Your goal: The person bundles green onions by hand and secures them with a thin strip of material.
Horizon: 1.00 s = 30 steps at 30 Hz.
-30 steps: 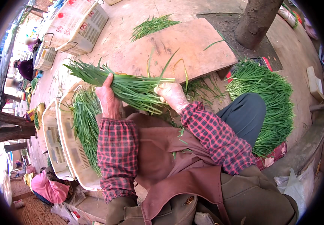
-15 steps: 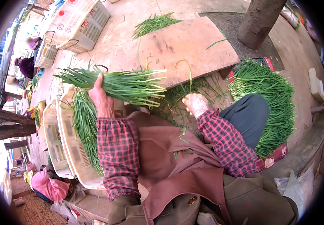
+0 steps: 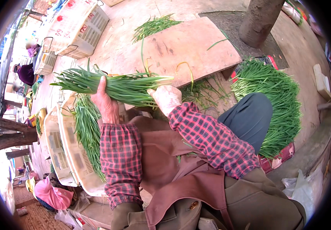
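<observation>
A bunch of long green chives (image 3: 115, 86) lies crosswise in front of me. My left hand (image 3: 106, 101) grips its middle from below. At the bunch's pale cut end, my right hand (image 3: 167, 97) is closed on the stalks. A thin yellowish band (image 3: 184, 69) arcs up from that end over the wooden board (image 3: 188, 46).
A white plastic crate (image 3: 71, 153) at my left holds more chives. A big heap of chives (image 3: 276, 99) lies at my right on a red sheet. White crates (image 3: 79, 27) stand far left, a tree trunk (image 3: 259, 19) far right. People sit along the left edge.
My right hand dropped away from the bunch to my lap, then came back to its cut end. The bunch has been raised slightly and shifted left.
</observation>
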{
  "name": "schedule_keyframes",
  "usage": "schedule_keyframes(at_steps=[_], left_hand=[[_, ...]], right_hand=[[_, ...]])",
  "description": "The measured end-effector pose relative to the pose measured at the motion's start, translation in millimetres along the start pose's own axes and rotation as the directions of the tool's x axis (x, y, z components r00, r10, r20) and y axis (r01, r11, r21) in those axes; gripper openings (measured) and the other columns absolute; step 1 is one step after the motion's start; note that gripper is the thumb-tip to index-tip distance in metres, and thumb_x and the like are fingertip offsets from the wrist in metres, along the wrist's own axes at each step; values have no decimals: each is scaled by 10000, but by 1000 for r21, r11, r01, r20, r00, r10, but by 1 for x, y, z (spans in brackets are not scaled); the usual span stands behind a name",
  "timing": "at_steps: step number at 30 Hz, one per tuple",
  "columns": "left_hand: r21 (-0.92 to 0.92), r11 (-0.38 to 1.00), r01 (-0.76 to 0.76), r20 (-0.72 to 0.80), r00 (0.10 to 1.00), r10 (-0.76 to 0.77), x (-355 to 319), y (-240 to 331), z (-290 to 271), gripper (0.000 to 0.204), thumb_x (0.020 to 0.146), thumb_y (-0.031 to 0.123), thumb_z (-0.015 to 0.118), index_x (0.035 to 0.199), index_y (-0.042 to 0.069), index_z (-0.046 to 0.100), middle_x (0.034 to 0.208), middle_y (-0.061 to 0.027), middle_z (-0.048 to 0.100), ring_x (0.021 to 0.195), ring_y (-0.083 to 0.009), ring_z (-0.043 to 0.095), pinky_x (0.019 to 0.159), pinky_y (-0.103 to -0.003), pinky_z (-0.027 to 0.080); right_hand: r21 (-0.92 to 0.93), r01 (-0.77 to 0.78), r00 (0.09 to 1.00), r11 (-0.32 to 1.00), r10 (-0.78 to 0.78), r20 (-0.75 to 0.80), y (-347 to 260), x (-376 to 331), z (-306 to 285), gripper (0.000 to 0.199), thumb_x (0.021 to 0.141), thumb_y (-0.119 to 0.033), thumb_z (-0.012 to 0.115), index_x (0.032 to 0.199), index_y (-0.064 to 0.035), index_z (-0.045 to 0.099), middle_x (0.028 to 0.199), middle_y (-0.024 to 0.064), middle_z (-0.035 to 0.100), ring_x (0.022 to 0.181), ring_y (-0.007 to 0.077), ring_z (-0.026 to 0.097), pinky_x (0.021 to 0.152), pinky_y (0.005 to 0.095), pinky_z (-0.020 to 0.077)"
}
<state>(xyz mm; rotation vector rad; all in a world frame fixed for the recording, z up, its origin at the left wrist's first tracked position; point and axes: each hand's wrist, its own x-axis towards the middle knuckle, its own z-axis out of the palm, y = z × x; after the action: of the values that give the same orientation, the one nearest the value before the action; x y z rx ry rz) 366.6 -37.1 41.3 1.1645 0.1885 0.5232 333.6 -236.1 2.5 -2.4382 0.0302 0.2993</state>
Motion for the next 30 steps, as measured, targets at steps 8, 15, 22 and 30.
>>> schedule_keyframes(at_steps=[8, 15, 22, 30], left_hand=[[-23, 1000, 16, 8, 1000, -16, 0, -2, 2, 212, 912, 48, 630, 1099, -29, 564, 950, -142, 668, 849, -234, 667, 792, -375, 571], [-14, 1000, 9, 34, 999, -8, 3, 10, -6, 253, 910, 49, 635, 1133, -50, 568, 996, -147, 673, 882, -249, 673, 805, -378, 575], [-107, 989, 102, 29, 995, -100, 10, 10, -18, 251, 918, 67, 641, 1126, -65, 591, 1056, -173, 663, 919, -253, 673, 846, -381, 571], [-104, 982, 155, 152, 979, -138, 1, 14, -4, 224, 918, 71, 638, 1117, -21, 592, 962, -97, 660, 851, -193, 657, 794, -348, 561]], right_hand=[[101, -12, 997, 995, 4, 83, 4, 14, 5, 468, 919, -462, 551, 819, -44, 738, 794, 160, 711, 787, 330, 700, 710, 439, 544], [-368, 182, 980, 912, -199, -11, 83, 4, 31, 186, 824, -243, 618, 760, -118, 739, 733, 108, 705, 686, 257, 706, 568, 408, 550], [-176, -259, 868, 950, 309, 389, 140, -20, 13, 290, 897, -310, 549, 731, -102, 661, 705, 95, 665, 671, 245, 662, 593, 404, 507], [366, 438, 893, 821, -350, -283, 76, 16, -55, 237, 889, -245, 635, 1009, -60, 721, 965, 101, 718, 903, 213, 681, 806, 345, 521]])
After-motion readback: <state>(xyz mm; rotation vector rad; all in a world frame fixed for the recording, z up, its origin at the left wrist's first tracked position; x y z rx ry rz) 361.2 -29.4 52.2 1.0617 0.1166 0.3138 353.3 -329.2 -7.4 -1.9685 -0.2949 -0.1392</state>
